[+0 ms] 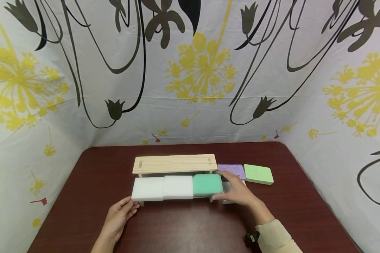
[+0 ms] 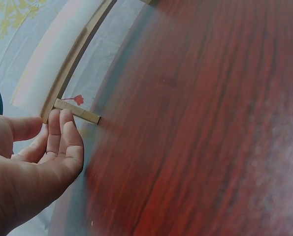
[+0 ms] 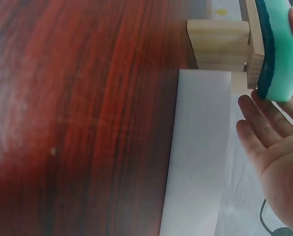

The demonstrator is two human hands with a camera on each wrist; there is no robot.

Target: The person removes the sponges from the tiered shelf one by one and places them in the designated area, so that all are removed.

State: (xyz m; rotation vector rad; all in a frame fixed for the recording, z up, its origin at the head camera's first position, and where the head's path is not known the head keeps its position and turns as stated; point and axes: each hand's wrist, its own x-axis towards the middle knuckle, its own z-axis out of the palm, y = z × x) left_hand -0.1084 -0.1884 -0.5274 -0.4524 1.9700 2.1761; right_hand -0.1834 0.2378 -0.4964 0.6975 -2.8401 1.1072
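Note:
A low wooden stand (image 2: 67, 73) carries two white sponges, the left one (image 1: 147, 188) and the middle one (image 1: 178, 187), and a green sponge (image 1: 207, 185), side by side. My left hand (image 1: 118, 216) pinches the stand's left end, thumb at the board's corner and fingertips by its leg. At the other end, my right hand (image 1: 237, 191) holds the green sponge's right side, thumb at the near corner and index finger at the far one. In the right wrist view a dark teal layer shows under the green sponge, and the other fingers extend below it.
Behind stands a second wooden stand (image 1: 175, 164), its top bare. To the right lie a purple sponge (image 1: 231, 170) and a light green sponge (image 1: 258, 174). A white block (image 3: 200, 147) sits on the dark red table (image 1: 177, 232) under my right hand. Patterned cloth (image 1: 206, 116) surrounds the table.

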